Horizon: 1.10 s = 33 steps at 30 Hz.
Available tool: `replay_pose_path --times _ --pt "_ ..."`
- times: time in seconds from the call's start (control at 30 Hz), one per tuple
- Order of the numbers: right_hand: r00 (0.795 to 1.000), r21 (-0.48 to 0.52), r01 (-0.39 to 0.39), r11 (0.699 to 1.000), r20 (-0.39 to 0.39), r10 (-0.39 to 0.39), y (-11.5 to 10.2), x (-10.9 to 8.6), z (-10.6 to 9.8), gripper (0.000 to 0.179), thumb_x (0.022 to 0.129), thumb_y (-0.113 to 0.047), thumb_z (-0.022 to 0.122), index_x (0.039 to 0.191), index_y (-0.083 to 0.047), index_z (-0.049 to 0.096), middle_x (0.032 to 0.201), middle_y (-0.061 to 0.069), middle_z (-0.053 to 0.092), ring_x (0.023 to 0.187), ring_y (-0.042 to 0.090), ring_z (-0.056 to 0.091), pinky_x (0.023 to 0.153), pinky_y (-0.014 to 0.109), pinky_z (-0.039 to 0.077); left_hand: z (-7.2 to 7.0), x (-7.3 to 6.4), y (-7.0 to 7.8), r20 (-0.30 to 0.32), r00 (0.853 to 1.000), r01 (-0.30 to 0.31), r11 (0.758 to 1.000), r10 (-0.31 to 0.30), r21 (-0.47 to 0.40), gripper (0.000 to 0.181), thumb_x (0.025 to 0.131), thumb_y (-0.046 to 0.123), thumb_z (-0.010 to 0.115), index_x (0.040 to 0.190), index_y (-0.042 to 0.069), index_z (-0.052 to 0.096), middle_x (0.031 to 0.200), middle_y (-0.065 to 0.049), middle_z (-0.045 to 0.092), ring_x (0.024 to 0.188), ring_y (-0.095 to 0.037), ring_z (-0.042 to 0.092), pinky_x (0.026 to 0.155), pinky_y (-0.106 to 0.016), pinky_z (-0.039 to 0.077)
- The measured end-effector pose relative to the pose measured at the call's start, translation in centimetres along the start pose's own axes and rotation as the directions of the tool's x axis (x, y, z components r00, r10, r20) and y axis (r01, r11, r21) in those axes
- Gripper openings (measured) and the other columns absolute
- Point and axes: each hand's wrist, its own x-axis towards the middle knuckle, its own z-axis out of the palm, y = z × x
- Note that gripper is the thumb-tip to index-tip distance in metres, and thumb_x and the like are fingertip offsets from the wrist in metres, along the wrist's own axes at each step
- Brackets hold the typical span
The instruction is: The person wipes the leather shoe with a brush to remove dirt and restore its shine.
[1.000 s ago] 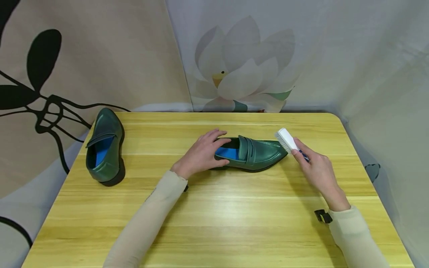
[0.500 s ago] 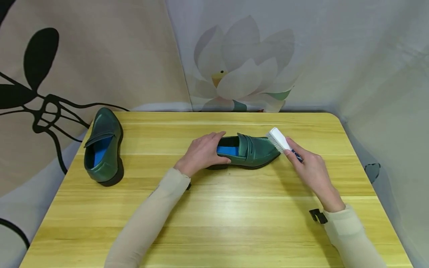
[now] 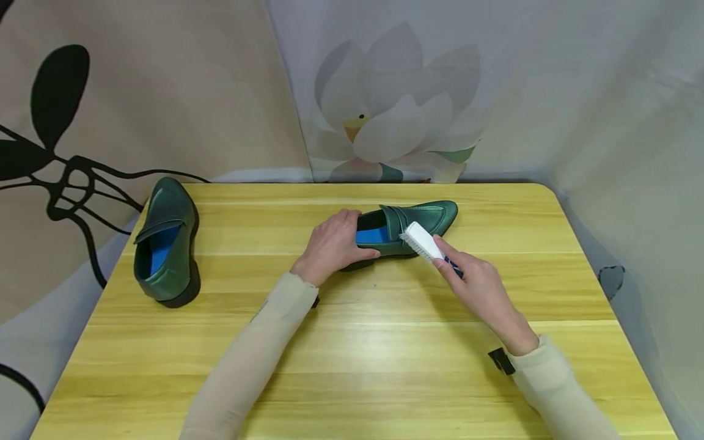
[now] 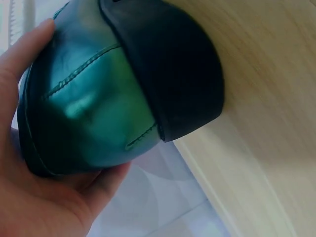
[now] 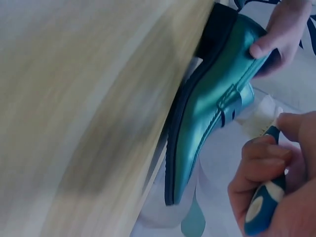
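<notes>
A green loafer [image 3: 420,215] with a blue insole and black sole lies on the table, its toe pointing right and slightly away. My left hand [image 3: 335,241] grips it round the heel, thumb on the near side. In the left wrist view the stitched heel [image 4: 94,98] fills the hand, with the black heel block at its right. My right hand [image 3: 473,278] holds a white brush [image 3: 422,240] with a blue-and-white handle [image 5: 266,207]. The brush head overlaps the loafer's near side by the strap in the head view; in the right wrist view it shows beyond the strap.
A second green loafer [image 3: 167,244] stands at the left edge of the wooden table [image 3: 352,379], toe pointing away. Behind the table hangs a pale curtain [image 3: 522,91] with a printed flower and dark leaves.
The left hand has closed round the loafer's heel, and the toe has swung away from me. My right hand has carried the brush leftward from the toe to near the strap.
</notes>
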Motion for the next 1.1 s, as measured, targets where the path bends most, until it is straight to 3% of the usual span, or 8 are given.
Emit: replay_pose_path --times 0.23,0.57,0.83,0.97,1.1 --pt "0.993 0.029 0.005 1.000 0.119 -0.008 -0.9 0.4 1.1 0.058 0.107 -0.023 0.059 0.161 -0.015 0.039 0.132 0.026 0.065 0.102 0.040 0.066 0.083 0.056 0.055 -0.1 -0.2 0.1 0.014 1.000 -0.007 1.000 0.008 -0.022 0.091 0.079 0.058 0.085 0.143 0.001 0.055 0.139 -0.017 0.062 0.112 -0.031 0.065 0.090 -0.047 0.057" --pt "0.999 0.026 0.022 0.999 0.039 -0.023 -1.2 2.0 1.5 0.055 0.109 -0.024 0.056 0.160 -0.011 0.040 0.136 0.026 0.063 0.109 0.041 0.067 0.086 0.057 0.054 0.1 -0.3 0.3 0.002 1.000 -0.013 1.000 0.013 0.001 0.089 0.081 0.057 0.084 0.143 0.000 0.055 0.137 -0.016 0.062 0.113 -0.030 0.064 0.094 -0.045 0.056" --pt "0.998 -0.040 0.038 0.998 0.051 -0.036 -2.1 5.5 1.2 0.052 0.110 -0.025 0.054 0.158 -0.009 0.044 0.124 0.025 0.069 0.084 0.035 0.067 0.071 0.051 0.053 0.1 -0.4 0.3 0.004 1.000 -0.009 1.000 0.009 0.003 0.089 0.081 0.057 0.084 0.143 0.000 0.055 0.135 -0.016 0.062 0.112 -0.031 0.065 0.094 -0.046 0.056" --pt "0.997 -0.073 0.038 0.997 0.077 -0.032 -2.6 7.9 0.9 0.048 0.110 -0.026 0.053 0.155 -0.012 0.049 0.101 0.019 0.072 0.065 0.029 0.058 0.058 0.044 0.047 0.2 -0.4 0.1 0.003 1.000 -0.012 1.000 0.012 0.002 0.088 0.081 0.056 0.084 0.143 0.000 0.055 0.133 -0.016 0.063 0.110 -0.030 0.066 0.093 -0.045 0.057" --pt "0.994 -0.090 0.033 0.995 0.109 -0.023 -3.1 9.5 0.7 0.045 0.110 -0.027 0.053 0.153 -0.013 0.053 0.079 0.011 0.062 0.055 0.023 0.047 0.052 0.037 0.038 0.3 -0.4 -0.1 -0.004 1.000 -0.009 1.000 0.009 -0.005 0.087 0.081 0.056 0.085 0.142 0.001 0.056 0.131 -0.015 0.064 0.107 -0.030 0.066 0.091 -0.045 0.057"
